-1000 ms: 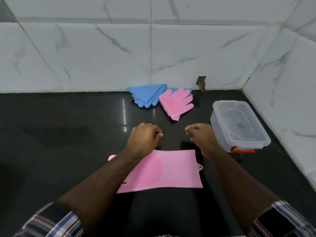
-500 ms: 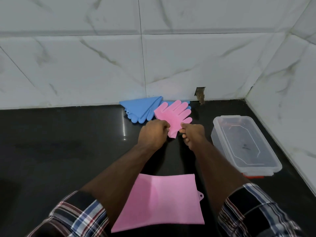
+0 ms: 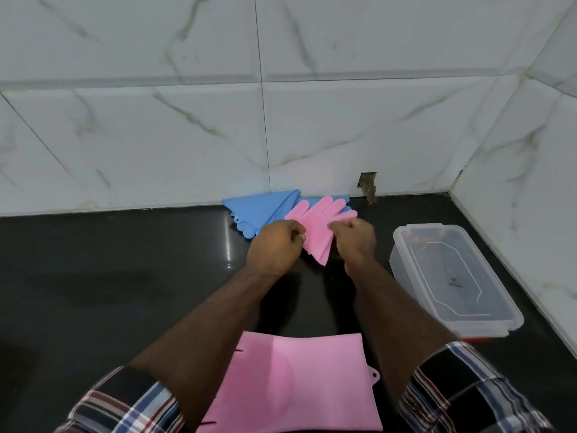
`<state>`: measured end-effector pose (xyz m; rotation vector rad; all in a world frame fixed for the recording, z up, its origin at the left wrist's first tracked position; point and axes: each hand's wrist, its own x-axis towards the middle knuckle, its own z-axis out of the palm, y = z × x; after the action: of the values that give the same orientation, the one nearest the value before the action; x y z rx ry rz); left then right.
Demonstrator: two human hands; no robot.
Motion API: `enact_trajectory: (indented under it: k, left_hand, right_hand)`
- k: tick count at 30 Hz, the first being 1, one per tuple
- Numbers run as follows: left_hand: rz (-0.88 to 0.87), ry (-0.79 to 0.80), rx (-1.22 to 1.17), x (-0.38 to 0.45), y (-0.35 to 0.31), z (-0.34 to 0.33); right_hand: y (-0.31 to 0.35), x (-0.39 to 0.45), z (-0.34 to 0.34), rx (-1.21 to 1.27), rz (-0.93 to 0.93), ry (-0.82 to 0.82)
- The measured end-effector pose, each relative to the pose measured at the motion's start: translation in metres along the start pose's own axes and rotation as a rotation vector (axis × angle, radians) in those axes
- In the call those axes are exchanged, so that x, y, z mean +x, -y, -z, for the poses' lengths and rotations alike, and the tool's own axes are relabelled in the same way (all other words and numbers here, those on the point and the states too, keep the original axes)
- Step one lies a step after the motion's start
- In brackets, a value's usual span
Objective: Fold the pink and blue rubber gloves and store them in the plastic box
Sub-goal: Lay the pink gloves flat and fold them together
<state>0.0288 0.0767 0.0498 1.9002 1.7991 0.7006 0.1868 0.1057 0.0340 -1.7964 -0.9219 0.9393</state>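
A pink rubber glove (image 3: 318,228) lies near the back wall, fingers pointing away from me, partly over a blue glove (image 3: 260,210). My left hand (image 3: 274,248) pinches its left edge and my right hand (image 3: 356,239) pinches its right edge. A second pink glove (image 3: 299,385), folded flat, lies on the black counter close to me between my forearms. The clear plastic box (image 3: 449,276) with its lid on stands to the right.
White marble-look tiles form the back wall and the right wall, meeting in a corner behind the box. A small hole (image 3: 367,184) shows in the back wall. The black counter (image 3: 109,276) stretches out to the left.
Both hands left the folded pink glove, reached forward to the far pink glove and now pinch its two sides. The camera view tilted forward.
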Motion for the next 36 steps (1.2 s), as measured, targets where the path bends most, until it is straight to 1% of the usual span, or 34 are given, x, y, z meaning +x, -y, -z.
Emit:
enact_trajectory:
  k: [2, 3, 6, 7, 8, 9, 10, 11, 12, 13, 14, 15, 16, 17, 18, 19, 20, 22, 24, 28, 30, 31, 33, 35, 36]
  left_hand:
    - [0.006, -0.049, -0.050, 0.002, -0.002, 0.012]
    - [-0.002, -0.077, -0.072, 0.003, -0.004, 0.020]
    - [-0.079, -0.170, -0.128, 0.009, -0.016, 0.041]
    - [-0.091, -0.200, -0.149, 0.010, -0.019, 0.048]
    - [-0.089, -0.228, -0.176, 0.010, -0.020, 0.054]
    - [-0.076, -0.258, -0.204, 0.010, -0.019, 0.059]
    - [-0.057, -0.288, -0.220, 0.010, -0.017, 0.063]
    - [-0.040, -0.306, -0.216, 0.007, -0.013, 0.067]
    - [-0.032, -0.300, -0.206, 0.003, -0.006, 0.069]
    - [-0.040, -0.257, -0.200, -0.001, 0.001, 0.070]
    - [-0.068, -0.173, -0.199, -0.007, 0.010, 0.070]
    - [-0.117, -0.058, -0.186, -0.014, 0.016, 0.071]
    - [-0.185, 0.054, -0.165, -0.020, 0.023, 0.071]
    - [-0.250, 0.142, -0.126, -0.024, 0.031, 0.071]
    - [-0.289, 0.203, -0.094, -0.027, 0.035, 0.072]
    - [-0.281, 0.244, -0.064, -0.031, 0.036, 0.074]
    - [-0.233, 0.265, -0.055, -0.035, 0.034, 0.077]
    - [-0.134, 0.262, -0.102, -0.042, 0.028, 0.079]
    - [-0.110, 0.219, -0.143, -0.048, 0.023, 0.078]
    - [-0.095, 0.143, 0.018, -0.051, 0.020, 0.077]
    - [-0.065, 0.093, 0.031, -0.051, 0.020, 0.082]
    - [-0.053, 0.079, 0.030, -0.051, 0.021, 0.085]
    - [-0.046, 0.074, 0.026, -0.051, 0.023, 0.091]
    - [-0.019, 0.088, -0.013, -0.048, 0.027, 0.096]
    - [0.003, 0.099, -0.034, -0.047, 0.030, 0.099]
  right_hand:
    - [0.018, -0.008, 0.009, -0.116, 0.289, 0.014]
    - [0.029, -0.013, 0.015, -0.158, 0.404, 0.020]
    - [0.060, -0.025, 0.031, -0.372, 0.701, 0.020]
    - [0.070, -0.032, 0.037, -0.455, 0.786, 0.050]
    - [0.074, -0.039, 0.036, -0.520, 0.819, 0.116]
    - [0.076, -0.048, 0.034, -0.600, 0.812, 0.203]
    - [0.070, -0.060, 0.026, -0.644, 0.783, 0.243]
    - [0.062, -0.073, 0.017, -0.750, 0.729, 0.305]
    - [0.048, -0.077, 0.012, -0.887, 0.757, 0.280]
    - [0.039, -0.079, 0.011, -0.791, 0.622, 0.401]
    - [0.032, -0.079, 0.009, -0.711, 0.660, 0.502]
    - [0.028, -0.076, 0.010, -0.640, 0.709, 0.520]
    - [0.029, -0.076, 0.011, -0.561, 0.714, 0.524]
    - [0.031, -0.075, 0.014, -0.555, 0.741, 0.489]
    - [0.032, -0.075, 0.013, -0.540, 0.727, 0.474]
    - [0.035, -0.077, 0.015, -0.525, 0.705, 0.483]
    - [0.039, -0.079, 0.017, -0.526, 0.697, 0.482]
    - [0.042, -0.079, 0.018, -0.504, 0.669, 0.474]
    - [0.043, -0.082, 0.017, -0.476, 0.651, 0.457]
    - [0.044, -0.088, 0.017, -0.456, 0.641, 0.447]
    - [0.041, -0.085, 0.024, -0.453, 0.616, 0.482]
    - [0.037, -0.083, 0.029, -0.495, 0.614, 0.499]
    - [0.024, -0.074, 0.041, -0.697, 0.616, 0.496]
    - [0.010, -0.064, 0.050, -0.920, 0.553, 0.438]
    - [0.003, -0.058, 0.052, -0.985, 0.519, 0.399]
